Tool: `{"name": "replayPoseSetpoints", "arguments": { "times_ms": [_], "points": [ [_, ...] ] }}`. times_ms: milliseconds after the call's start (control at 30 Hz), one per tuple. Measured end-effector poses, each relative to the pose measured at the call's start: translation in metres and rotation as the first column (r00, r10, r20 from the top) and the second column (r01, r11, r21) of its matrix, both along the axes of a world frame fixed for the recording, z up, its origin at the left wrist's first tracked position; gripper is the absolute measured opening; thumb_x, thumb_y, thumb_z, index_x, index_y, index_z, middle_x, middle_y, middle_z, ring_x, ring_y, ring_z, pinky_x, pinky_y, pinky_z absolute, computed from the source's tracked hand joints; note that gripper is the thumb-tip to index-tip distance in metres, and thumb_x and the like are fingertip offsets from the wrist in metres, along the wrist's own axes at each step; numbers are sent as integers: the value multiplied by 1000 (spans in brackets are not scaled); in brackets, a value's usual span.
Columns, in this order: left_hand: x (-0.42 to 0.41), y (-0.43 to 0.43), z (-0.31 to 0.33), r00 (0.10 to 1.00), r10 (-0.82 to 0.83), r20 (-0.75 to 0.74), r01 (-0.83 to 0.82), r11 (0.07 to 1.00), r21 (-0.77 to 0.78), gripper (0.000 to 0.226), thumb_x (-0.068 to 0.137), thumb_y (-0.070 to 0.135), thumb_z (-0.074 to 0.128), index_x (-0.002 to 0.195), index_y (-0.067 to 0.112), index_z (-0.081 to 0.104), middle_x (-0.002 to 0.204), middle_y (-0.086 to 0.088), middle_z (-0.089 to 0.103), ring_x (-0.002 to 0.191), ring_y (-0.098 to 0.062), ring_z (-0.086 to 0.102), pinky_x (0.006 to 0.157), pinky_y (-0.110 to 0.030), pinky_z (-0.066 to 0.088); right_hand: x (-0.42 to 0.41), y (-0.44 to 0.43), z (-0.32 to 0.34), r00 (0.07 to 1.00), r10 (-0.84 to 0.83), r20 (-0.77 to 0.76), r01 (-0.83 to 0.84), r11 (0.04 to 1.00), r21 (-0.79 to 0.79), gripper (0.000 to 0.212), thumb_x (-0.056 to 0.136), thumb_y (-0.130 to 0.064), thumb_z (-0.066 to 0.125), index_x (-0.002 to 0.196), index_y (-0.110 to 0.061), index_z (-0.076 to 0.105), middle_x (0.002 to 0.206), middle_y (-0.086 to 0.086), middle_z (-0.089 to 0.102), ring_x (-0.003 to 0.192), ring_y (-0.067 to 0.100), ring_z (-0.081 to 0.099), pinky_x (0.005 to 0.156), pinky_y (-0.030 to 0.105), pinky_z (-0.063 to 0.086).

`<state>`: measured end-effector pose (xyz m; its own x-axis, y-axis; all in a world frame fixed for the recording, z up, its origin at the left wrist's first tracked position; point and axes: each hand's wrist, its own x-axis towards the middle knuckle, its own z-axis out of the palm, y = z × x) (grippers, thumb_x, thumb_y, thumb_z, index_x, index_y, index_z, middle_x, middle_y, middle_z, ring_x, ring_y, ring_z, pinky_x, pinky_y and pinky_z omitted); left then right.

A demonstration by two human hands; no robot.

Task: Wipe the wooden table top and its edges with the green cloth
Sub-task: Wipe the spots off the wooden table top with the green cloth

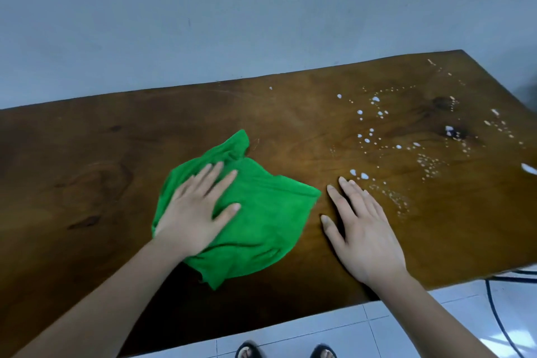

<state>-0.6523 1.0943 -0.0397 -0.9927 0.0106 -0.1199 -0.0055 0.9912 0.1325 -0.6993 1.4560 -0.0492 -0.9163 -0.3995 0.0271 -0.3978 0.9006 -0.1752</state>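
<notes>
A crumpled green cloth lies on the dark wooden table top, a little left of its middle. My left hand rests flat on the cloth's left half, fingers spread and pressing down on it. My right hand lies flat on the bare wood just right of the cloth, fingers apart and holding nothing. White droplets and specks are scattered over the right part of the table top, the nearest ones just beyond my right fingertips.
A pale blue-grey wall stands right behind the table's far edge. White floor tiles show below the near edge, with my two feet in dark sandals. A dark cable runs over the floor at the lower right.
</notes>
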Motion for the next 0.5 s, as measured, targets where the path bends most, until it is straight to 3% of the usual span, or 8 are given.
{"name": "replayPoseSetpoints", "arguments": {
  "times_ms": [100,167,233,333,433,500],
  "points": [
    [10,-15,-4,967,254,0,-254,967,-26,85,100,87,1,174,45,-6,186,2,1,171,-16,-9,138,-47,5,1,-2,1,1000,-14,-3,14,1000,-1,71,114,-66,21,174,-28,33,183,2,24,170,20,17,139,45,17],
    [17,16,-6,948,318,-8,-318,947,-41,88,101,83,-4,175,36,-13,185,-4,-10,170,-23,-15,138,-52,4,1,-2,3,1000,-14,5,14,1000,-3,71,114,-66,20,174,-28,33,184,1,23,170,20,16,139,45,17],
    [30,65,-7,959,283,-12,-283,959,-25,86,104,78,-4,174,31,-18,182,-6,-25,168,-27,-23,138,-55,1,2,-2,5,1000,-10,10,10,999,-35,68,116,-63,25,173,-27,34,183,1,24,170,20,17,139,45,17],
    [50,134,-3,980,198,-3,-198,980,26,83,107,74,4,175,29,-13,181,-8,-28,168,-28,-25,137,-56,-1,3,2,8,998,-32,60,44,977,-209,63,117,-55,37,172,-25,37,182,-3,28,168,18,21,137,41,19],
    [61,184,-2,992,126,25,-128,991,49,84,107,73,10,175,29,-14,180,-8,-30,166,-28,-29,136,-57,-5,1,6,14,983,-83,165,151,874,-461,58,117,-49,43,170,-26,43,180,-11,31,167,9,22,136,43,25],
    [60,205,-2,996,88,5,-88,993,82,85,107,72,16,177,27,-6,182,-8,-23,168,-28,-24,136,-57,-4,1,7,21,975,-98,199,193,818,-542,56,117,-47,43,169,-27,44,178,-13,33,166,5,21,136,43,26]
  ]
}}
